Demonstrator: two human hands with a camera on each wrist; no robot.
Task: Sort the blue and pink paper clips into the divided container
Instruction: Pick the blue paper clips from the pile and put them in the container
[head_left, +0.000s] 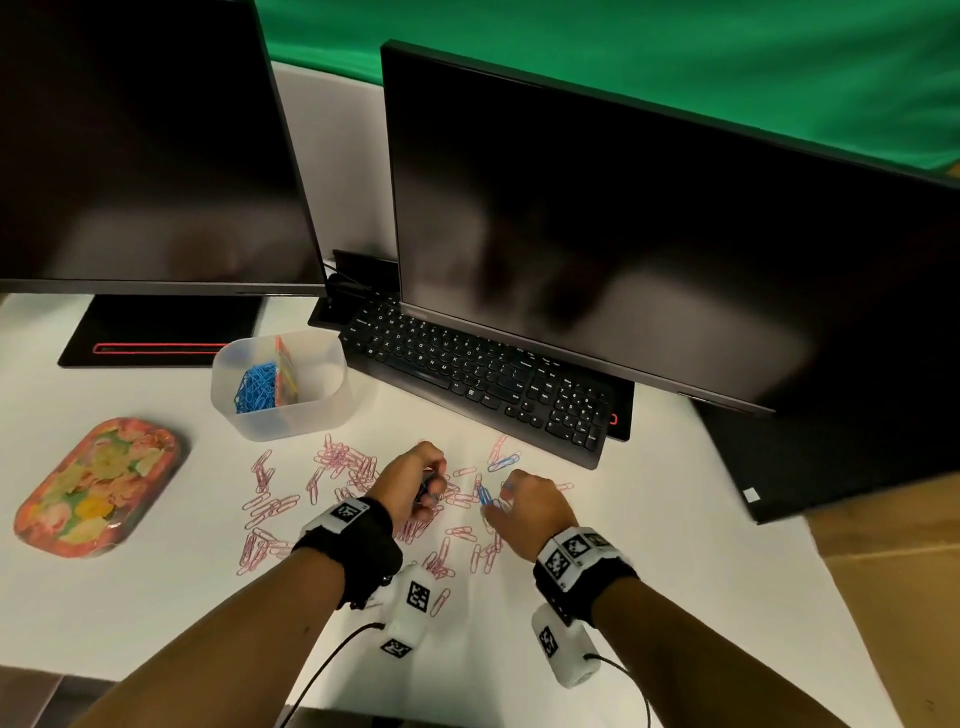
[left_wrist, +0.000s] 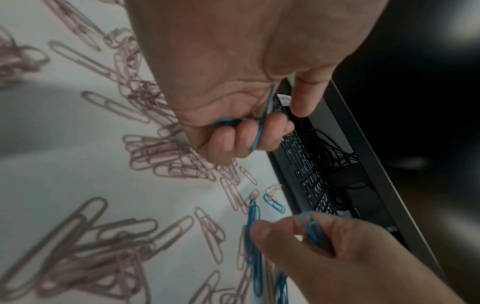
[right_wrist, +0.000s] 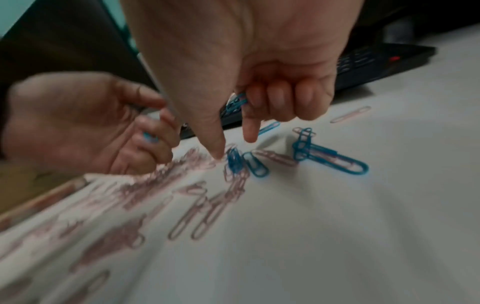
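A translucent divided container (head_left: 317, 405) stands at the back left, with blue clips (head_left: 254, 387) in its left compartment. Pink clips (head_left: 348, 462) lie scattered over the white table. My left hand (head_left: 428, 491) hovers over them, its fingers curled round a few blue clips (left_wrist: 259, 127). My right hand (right_wrist: 233, 148) grips a bunch of blue clips (right_wrist: 236, 102) in its curled fingers. Its thumb and forefinger point down at a blue clip (right_wrist: 235, 162) on the table. More blue clips (right_wrist: 335, 160) lie just right of it, and another (head_left: 504, 461) lies near the keyboard.
A black keyboard (head_left: 478, 374) lies just behind the hands, under the right monitor (head_left: 649, 218). A second monitor (head_left: 145, 145) stands at the left. A floral tray (head_left: 98, 483) sits at the far left. The table's edge runs down the right side.
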